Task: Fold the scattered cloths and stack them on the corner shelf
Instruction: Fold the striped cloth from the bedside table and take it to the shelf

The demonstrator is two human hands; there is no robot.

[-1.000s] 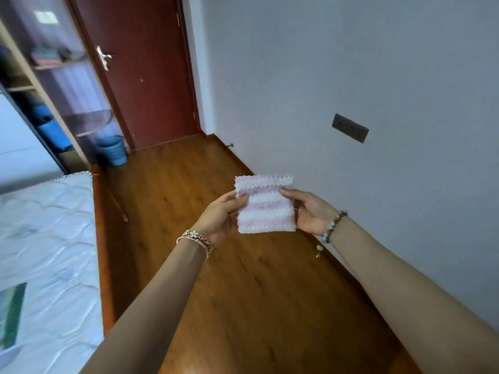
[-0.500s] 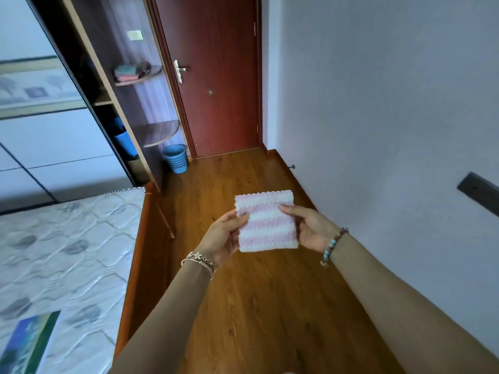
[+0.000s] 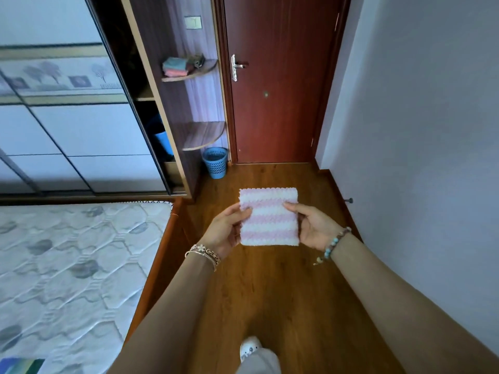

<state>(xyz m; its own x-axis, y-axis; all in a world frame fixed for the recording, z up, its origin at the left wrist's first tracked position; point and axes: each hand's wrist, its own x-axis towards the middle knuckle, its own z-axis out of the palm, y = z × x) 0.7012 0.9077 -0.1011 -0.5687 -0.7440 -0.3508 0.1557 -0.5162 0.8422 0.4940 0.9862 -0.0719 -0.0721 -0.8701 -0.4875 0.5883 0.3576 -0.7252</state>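
Above glossy plank floor (image 3: 270,292), both hands, left (image 3: 225,232) and right (image 3: 314,229), pinching a fluffy square pink-striped cloth (image 3: 270,217).

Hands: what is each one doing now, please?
Left hand: pinches the striped cloth at its left edge.
Right hand: pinches the same cloth's right edge.

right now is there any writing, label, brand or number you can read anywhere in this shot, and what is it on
None can be read.
Pink and white striped cloth, held between left hand and right hand: no tag or print visible.
Folded cloths on the upper corner shelf: no lettering visible.
Blue basket: no label visible.
Wall switch plate: blank.
Colourful printed item at the mattress corner: cut off, unreadable.
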